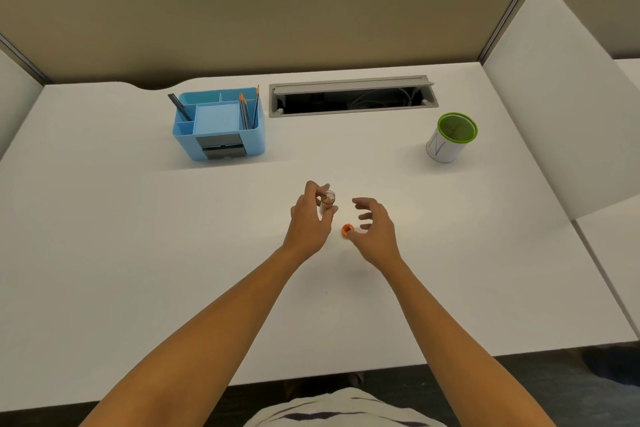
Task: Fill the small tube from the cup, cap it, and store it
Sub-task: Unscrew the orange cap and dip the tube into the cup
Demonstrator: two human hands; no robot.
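Observation:
My left hand (309, 218) grips a small clear tube (327, 202) upright at the middle of the white desk (138, 253); something brownish shows inside it and its top is uncapped. An orange cap (347, 230) lies on the desk just to the right of that hand. My right hand (375, 230) hovers beside the cap with fingers spread, its thumb close to the cap, holding nothing. A white cup with a green rim (450, 137) stands far right, well away from both hands.
A blue desk organizer (219, 125) with pencils and a pen stands at the back left. A grey cable hatch (351, 96) is open along the back of the desk. Partition walls close in the back and the right side.

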